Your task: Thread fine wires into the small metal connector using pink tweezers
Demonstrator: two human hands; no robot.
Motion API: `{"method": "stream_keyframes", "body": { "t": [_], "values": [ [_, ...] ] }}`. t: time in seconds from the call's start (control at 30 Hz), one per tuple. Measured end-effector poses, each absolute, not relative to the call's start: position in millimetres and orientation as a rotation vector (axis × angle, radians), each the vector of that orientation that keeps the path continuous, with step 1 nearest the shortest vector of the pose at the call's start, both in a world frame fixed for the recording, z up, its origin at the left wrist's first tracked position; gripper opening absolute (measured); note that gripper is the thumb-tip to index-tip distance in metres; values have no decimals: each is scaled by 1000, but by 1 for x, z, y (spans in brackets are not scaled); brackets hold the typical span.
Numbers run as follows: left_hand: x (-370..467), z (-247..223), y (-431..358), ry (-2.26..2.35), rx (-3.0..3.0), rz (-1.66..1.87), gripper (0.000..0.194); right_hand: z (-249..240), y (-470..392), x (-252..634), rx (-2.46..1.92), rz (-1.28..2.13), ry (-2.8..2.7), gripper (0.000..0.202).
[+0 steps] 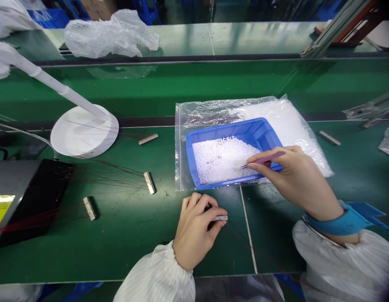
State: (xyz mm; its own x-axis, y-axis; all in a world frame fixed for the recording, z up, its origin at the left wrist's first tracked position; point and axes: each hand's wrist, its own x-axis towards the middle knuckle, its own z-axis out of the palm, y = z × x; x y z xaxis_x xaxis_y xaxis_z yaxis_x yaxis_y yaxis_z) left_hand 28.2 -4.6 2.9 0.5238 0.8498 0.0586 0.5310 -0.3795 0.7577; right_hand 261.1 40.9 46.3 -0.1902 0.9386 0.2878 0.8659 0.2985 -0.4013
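My right hand pinches pink tweezers, whose tips reach into the small white beads in a blue tray. The tray rests on a clear zip bag that holds more of the white beads. Below the tray, my left hand lies on the green bench, thumb and fingers closed on a small narrow block with a pale, studded-looking face. Part of that block is hidden by the fingers. A blue wrist strap circles my right wrist.
Several similar small blocks lie about, one with thin dark red wires trailing left. A white lamp base stands at the left, beside a black and grey box. Bubble wrap sits on the far ledge beyond a green conveyor belt.
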Motion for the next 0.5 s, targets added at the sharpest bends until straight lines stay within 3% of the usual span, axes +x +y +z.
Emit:
{"method": "stream_keyframes", "body": {
  "t": [0.5],
  "values": [
    [28, 2, -4, 1123, 2074, 614, 12, 45, 45, 259, -1579, 271, -2148, 10]
  ]
}}
